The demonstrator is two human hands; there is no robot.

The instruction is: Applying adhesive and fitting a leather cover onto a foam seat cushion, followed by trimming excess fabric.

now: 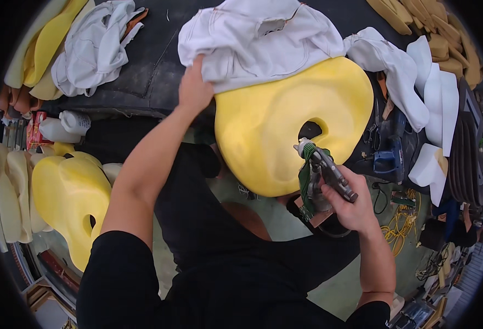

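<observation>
A large yellow padded foam piece (258, 137) with a hole through it lies over the front edge of the black work table, in front of me. Its far part is under a white sewn cover (274, 52), which is bunched and creased. My left hand (195, 88) is closed on the cover's near left edge, the fingertips partly hidden by the material. In my right hand (352, 198) is a spray gun (329, 172), its green-wrapped front pointing at the foam near the hole. The fingers wrap round its handle.
Another yellow foam piece (68, 192) stands at the left. White covers (93, 49) lie at the back left and right (389, 66). Scissors (371, 134) and a blue tool (389, 156) sit at the table's right. A yellow hose or cord (401, 227) coils on the floor.
</observation>
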